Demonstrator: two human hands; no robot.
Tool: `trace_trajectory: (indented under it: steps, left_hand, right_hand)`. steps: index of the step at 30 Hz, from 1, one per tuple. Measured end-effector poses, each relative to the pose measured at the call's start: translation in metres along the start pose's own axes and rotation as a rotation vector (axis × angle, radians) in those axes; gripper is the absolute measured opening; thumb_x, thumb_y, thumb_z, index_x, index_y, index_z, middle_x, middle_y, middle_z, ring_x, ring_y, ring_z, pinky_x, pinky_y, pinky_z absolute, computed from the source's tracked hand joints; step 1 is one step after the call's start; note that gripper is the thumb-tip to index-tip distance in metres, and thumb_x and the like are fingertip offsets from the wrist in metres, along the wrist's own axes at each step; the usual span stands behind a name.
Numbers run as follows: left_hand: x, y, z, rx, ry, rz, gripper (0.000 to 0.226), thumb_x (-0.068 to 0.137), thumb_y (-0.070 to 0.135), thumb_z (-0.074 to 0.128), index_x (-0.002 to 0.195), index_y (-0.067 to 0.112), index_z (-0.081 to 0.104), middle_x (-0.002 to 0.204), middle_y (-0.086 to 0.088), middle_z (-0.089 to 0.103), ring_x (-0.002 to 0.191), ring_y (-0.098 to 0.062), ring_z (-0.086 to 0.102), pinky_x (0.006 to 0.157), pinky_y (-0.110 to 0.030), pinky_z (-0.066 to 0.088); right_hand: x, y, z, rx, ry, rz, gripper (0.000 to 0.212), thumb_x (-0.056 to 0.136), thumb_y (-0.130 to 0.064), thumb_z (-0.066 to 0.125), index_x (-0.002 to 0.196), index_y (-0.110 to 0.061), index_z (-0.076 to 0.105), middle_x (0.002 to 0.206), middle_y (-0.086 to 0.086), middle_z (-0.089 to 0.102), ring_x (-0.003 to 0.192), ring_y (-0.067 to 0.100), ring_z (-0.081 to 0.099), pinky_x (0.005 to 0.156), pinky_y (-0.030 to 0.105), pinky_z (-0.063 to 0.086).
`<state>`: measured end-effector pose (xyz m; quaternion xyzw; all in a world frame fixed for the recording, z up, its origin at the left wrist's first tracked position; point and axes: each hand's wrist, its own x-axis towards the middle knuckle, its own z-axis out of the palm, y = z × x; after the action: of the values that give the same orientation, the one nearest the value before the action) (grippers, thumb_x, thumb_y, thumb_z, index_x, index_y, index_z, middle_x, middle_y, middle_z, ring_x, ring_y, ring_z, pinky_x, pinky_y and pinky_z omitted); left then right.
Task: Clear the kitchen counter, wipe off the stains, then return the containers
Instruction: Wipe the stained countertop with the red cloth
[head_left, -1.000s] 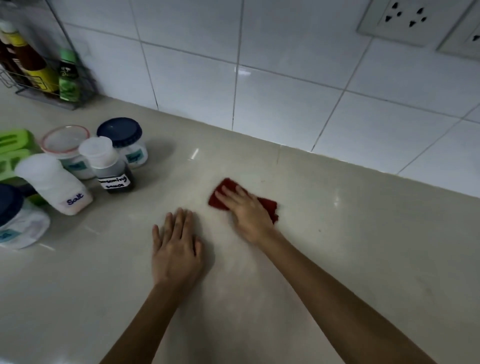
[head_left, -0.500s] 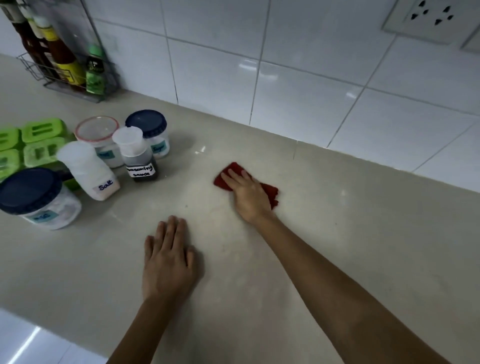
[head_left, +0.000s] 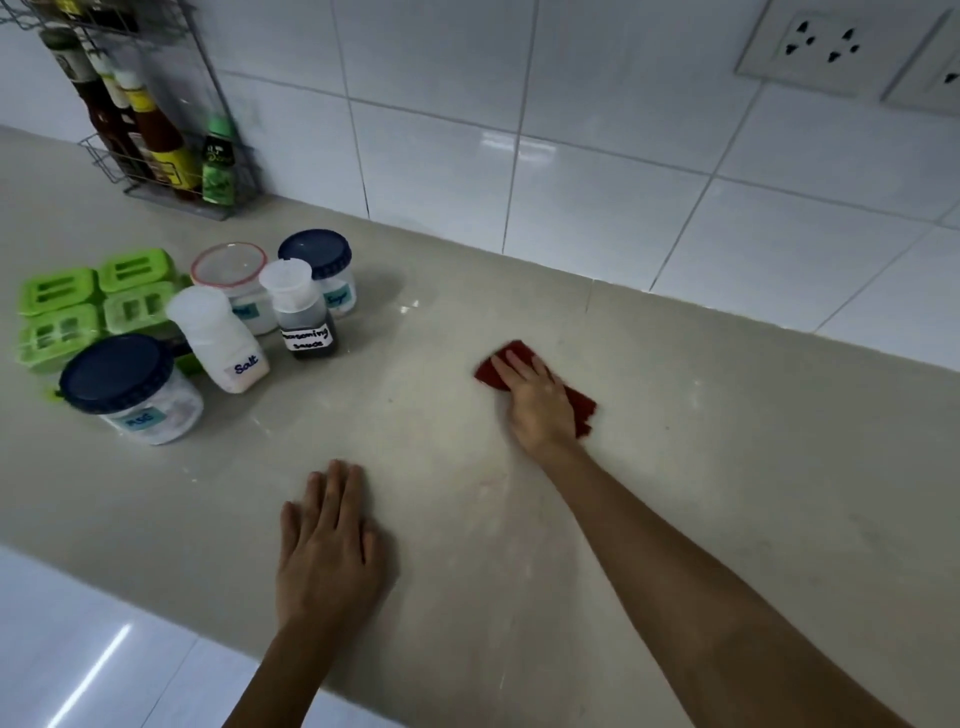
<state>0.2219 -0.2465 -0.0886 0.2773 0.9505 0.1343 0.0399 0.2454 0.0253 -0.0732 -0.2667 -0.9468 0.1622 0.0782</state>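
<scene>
- Two hands are down on the worktop (head_left: 727, 493), well apart.
- Left hand (head_left: 327, 545): palm flat, fingers straight and together, holding nothing, close to the front edge. Its forearm crosses that edge.
- Right hand (head_left: 540, 400): further back, fingers extended, pressing flat on the red cloth (head_left: 584, 408).
- Red cloth: flat on the mid-worktop under the right hand. One corner shows past the fingertips, another beside the wrist. Near the back edge, not touching it.
- Faint pinkish mark (head_left: 488, 480) on the surface between the hands.
- Containers are bunched at the left:
  - salt bottle (head_left: 221, 340) just beside the seasoning sauce bottle (head_left: 304, 317)
  - red-rimmed tub (head_left: 228, 270) and a blue-lidded jar (head_left: 319, 270) behind them
  - a second blue-lidded jar (head_left: 130, 389) nearest the front
  - green boxes (head_left: 78, 312) at the far left
- Wire rack (head_left: 156, 130) of bottles stands in the back-left corner against the tiled wall (head_left: 571, 156).
- Open room: a wide strip of bare surface between the containers and the cloth, and more running right of the cloth to the frame edge.
- Front edge runs diagonally from mid-left to bottom centre, with glossy floor (head_left: 78, 649) below it.
- Back edge meets the tiles. Wall socket (head_left: 815, 47) is high on the right.
</scene>
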Motion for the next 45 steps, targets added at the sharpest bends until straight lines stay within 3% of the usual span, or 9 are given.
trace_trajectory:
  steps: [9,14,18,21,25,29,37,42,45]
  left_hand:
    - [-0.005,0.001,0.0,-0.002,0.02,0.006,0.076,0.08,0.046,0.004,0.15,0.019,0.014,0.158,-0.002,0.01,0.146,-0.017,0.002,0.117,-0.039,0.001]
    - [-0.006,-0.001,0.002,0.002,0.014,0.012,0.077,0.079,0.045,0.003,0.15,0.017,0.017,0.158,-0.003,0.013,0.146,-0.021,0.007,0.117,-0.041,0.004]
    - [-0.004,0.001,0.002,0.002,-0.002,0.0,0.071,0.083,0.04,0.012,0.149,0.016,0.02,0.157,-0.005,0.016,0.145,-0.023,0.01,0.117,-0.043,0.006]
    - [-0.002,-0.003,-0.001,0.003,-0.019,0.012,0.069,0.083,0.038,0.018,0.148,0.014,0.026,0.155,-0.007,0.022,0.144,-0.026,0.016,0.116,-0.043,0.011]
    - [0.002,-0.013,-0.014,0.017,-0.053,0.094,0.078,0.077,0.044,0.009,0.145,0.016,0.033,0.153,-0.006,0.029,0.141,-0.025,0.025,0.113,-0.041,0.018]
    - [0.0,-0.037,-0.02,0.074,-0.089,0.183,0.076,0.079,0.042,0.004,0.149,0.018,0.021,0.157,-0.004,0.016,0.145,-0.022,0.011,0.116,-0.042,0.005]
    - [-0.006,-0.063,-0.021,0.05,-0.129,0.209,0.075,0.08,0.042,0.006,0.148,0.016,0.026,0.156,-0.007,0.021,0.144,-0.028,0.016,0.114,-0.049,0.01]
    - [-0.005,-0.071,-0.017,0.029,-0.116,0.23,0.069,0.082,0.038,0.015,0.144,0.015,0.036,0.151,-0.008,0.032,0.14,-0.03,0.027,0.111,-0.05,0.02]
    - [-0.004,-0.074,-0.02,-0.001,-0.073,0.276,0.06,0.083,0.031,0.026,0.135,0.012,0.049,0.141,-0.011,0.048,0.129,-0.033,0.045,0.103,-0.049,0.033]
  right_hand:
    - [-0.148,-0.007,0.017,0.049,-0.076,-0.561,0.06,0.079,-0.005,0.053,0.132,-0.033,0.052,0.138,-0.009,0.053,0.13,0.019,0.047,0.107,0.037,0.032]
    - [-0.128,0.052,-0.013,-0.003,-0.107,-0.265,0.067,0.081,0.003,0.043,0.14,-0.03,0.043,0.147,-0.006,0.04,0.14,0.02,0.031,0.113,0.036,0.029]
    - [-0.093,0.01,-0.012,0.005,-0.018,-0.016,0.068,0.088,0.0,0.04,0.146,-0.033,0.03,0.155,-0.009,0.025,0.145,0.02,0.015,0.117,0.035,0.014]
    - [-0.118,-0.036,0.01,0.051,-0.046,-0.081,0.065,0.087,-0.003,0.033,0.146,-0.032,0.03,0.155,-0.008,0.025,0.145,0.021,0.016,0.117,0.036,0.013]
    - [-0.197,-0.065,0.025,0.028,-0.073,-0.328,0.064,0.075,-0.011,0.034,0.13,-0.036,0.053,0.136,-0.01,0.054,0.127,0.019,0.05,0.102,0.04,0.044]
    - [-0.241,-0.04,0.009,-0.098,-0.095,-0.39,0.066,0.076,-0.009,0.037,0.134,-0.04,0.042,0.138,-0.016,0.05,0.129,0.013,0.047,0.103,0.032,0.039]
    - [-0.147,-0.088,0.017,0.01,0.027,0.162,0.064,0.087,-0.006,0.038,0.146,-0.032,0.03,0.155,-0.009,0.025,0.145,0.02,0.017,0.115,0.037,0.016]
    - [-0.227,-0.139,0.054,0.003,0.01,-0.181,0.066,0.075,-0.006,0.05,0.134,-0.036,0.047,0.139,-0.012,0.05,0.132,0.017,0.045,0.105,0.035,0.038]
    - [-0.261,-0.118,0.046,-0.034,-0.021,-0.309,0.072,0.074,-0.004,0.06,0.134,-0.04,0.043,0.14,-0.018,0.047,0.134,0.011,0.04,0.107,0.028,0.034]
